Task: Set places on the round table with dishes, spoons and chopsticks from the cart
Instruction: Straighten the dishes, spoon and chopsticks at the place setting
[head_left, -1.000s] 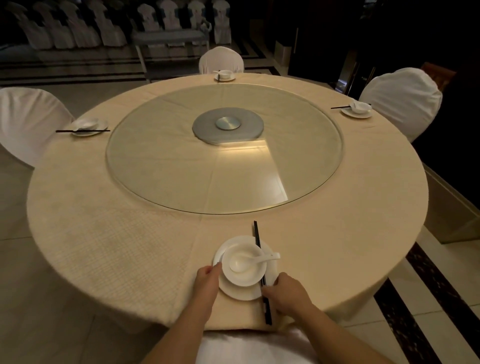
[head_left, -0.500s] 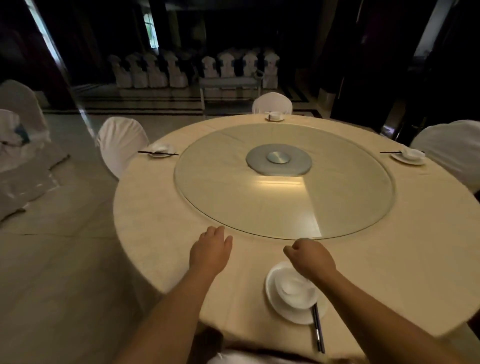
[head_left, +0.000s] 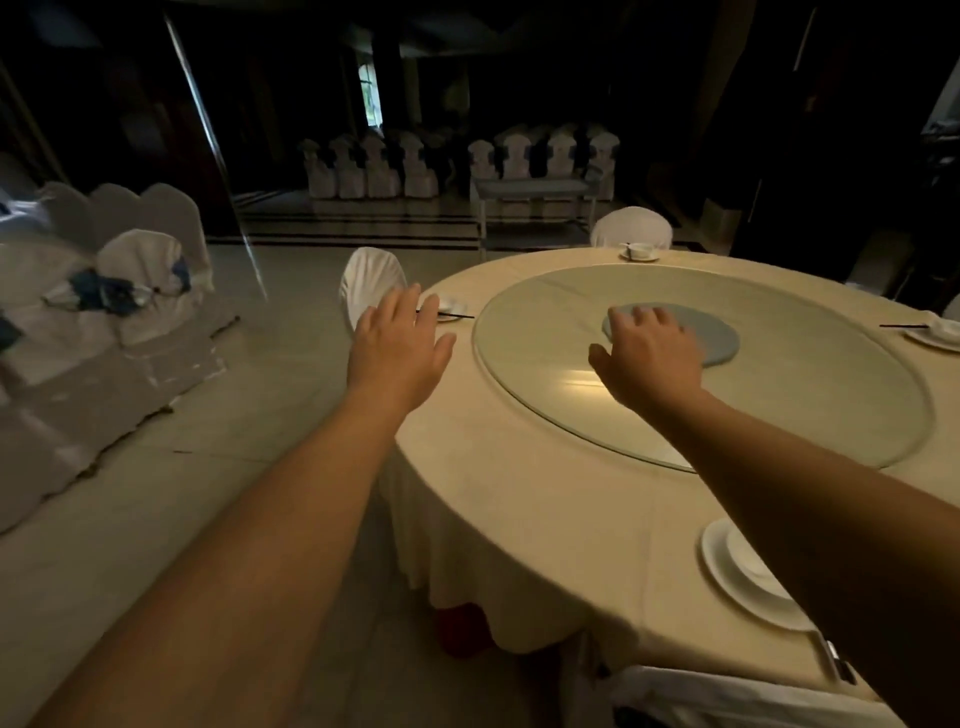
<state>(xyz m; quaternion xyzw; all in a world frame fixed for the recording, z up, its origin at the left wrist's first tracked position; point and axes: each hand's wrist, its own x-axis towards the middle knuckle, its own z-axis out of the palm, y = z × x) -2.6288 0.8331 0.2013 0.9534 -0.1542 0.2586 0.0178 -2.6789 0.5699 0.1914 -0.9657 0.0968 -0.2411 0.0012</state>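
Observation:
The round table (head_left: 545, 519) wears a cream cloth and carries a glass turntable (head_left: 779, 395). At its near right edge lies a white plate (head_left: 727, 577) with a bowl on it, half hidden by my right forearm; black chopsticks (head_left: 839, 662) poke out beside it. Other set places sit at the far left (head_left: 449, 307), the far side (head_left: 640, 252) and the right edge (head_left: 935, 335). My left hand (head_left: 397, 345) hovers empty with straight fingers over the table's left edge. My right hand (head_left: 647, 353) hangs empty over the turntable, fingers relaxed. No cart is in view.
White-covered chairs stand at the table's far left (head_left: 371, 278) and far side (head_left: 631, 226); another (head_left: 727, 696) is right below me. A draped table with covered chairs (head_left: 130, 249) stands on the left across open tiled floor. Rows of chairs (head_left: 457, 166) line the dark back.
Both hands have left the near plate and lifted up and forward, empty. My view has swung left, so the near setting slid to the lower right.

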